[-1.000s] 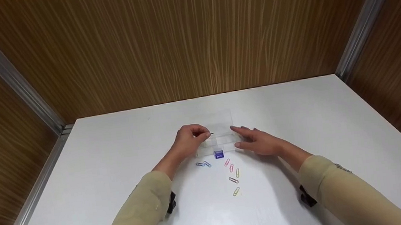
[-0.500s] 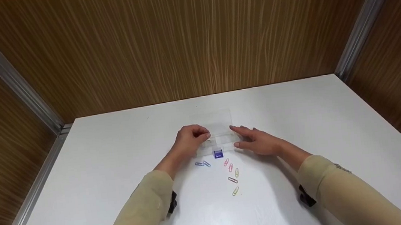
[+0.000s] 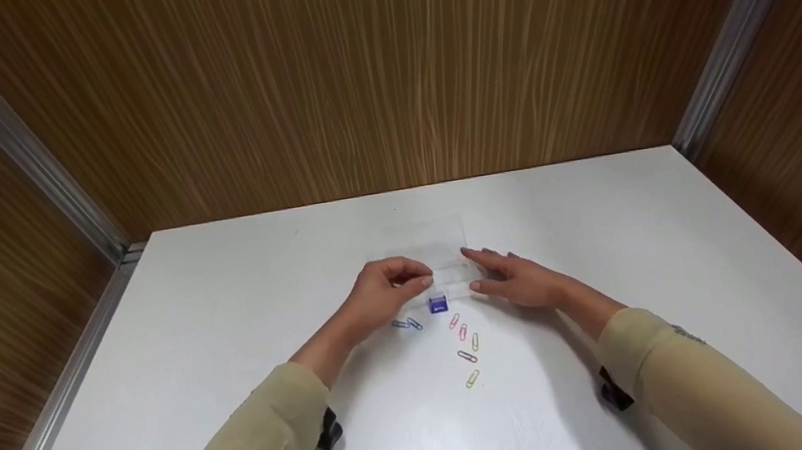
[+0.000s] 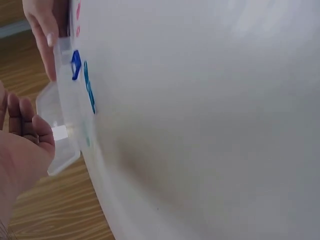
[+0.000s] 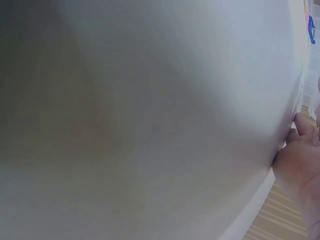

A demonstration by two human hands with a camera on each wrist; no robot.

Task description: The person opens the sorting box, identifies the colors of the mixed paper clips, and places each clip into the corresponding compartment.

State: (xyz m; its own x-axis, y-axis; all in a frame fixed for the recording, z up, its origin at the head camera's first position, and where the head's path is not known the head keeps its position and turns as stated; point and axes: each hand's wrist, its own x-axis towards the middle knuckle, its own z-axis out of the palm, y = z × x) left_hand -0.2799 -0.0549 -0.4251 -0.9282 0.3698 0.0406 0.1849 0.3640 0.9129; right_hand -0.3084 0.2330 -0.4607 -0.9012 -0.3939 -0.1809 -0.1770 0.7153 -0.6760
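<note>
A clear plastic box [image 3: 459,291] with a blue latch [image 3: 439,304] at its front stands mid-table, its see-through lid [image 3: 439,230] laid open toward the back. My left hand [image 3: 385,293] is over the box's left part, fingers loosely bent and thumb tip close to the index fingertip; no thing shows between them. In the left wrist view, a faint green shape [image 4: 87,137] shows through the box wall. My right hand [image 3: 524,280] rests at the box's right side with fingers spread and fairly straight.
Two blue paper clips [image 3: 408,324] lie left of the latch. Several pink, yellow and dark red paper clips [image 3: 467,356] trail from the latch toward the front. The white table [image 3: 239,266] ends at wood-grain panels [image 3: 384,76] behind and at both sides.
One second ago my left fingers pinched a small dark paper clip over the box; it no longer shows there. The left hand has shifted right and slightly nearer. The right hand has stayed put.
</note>
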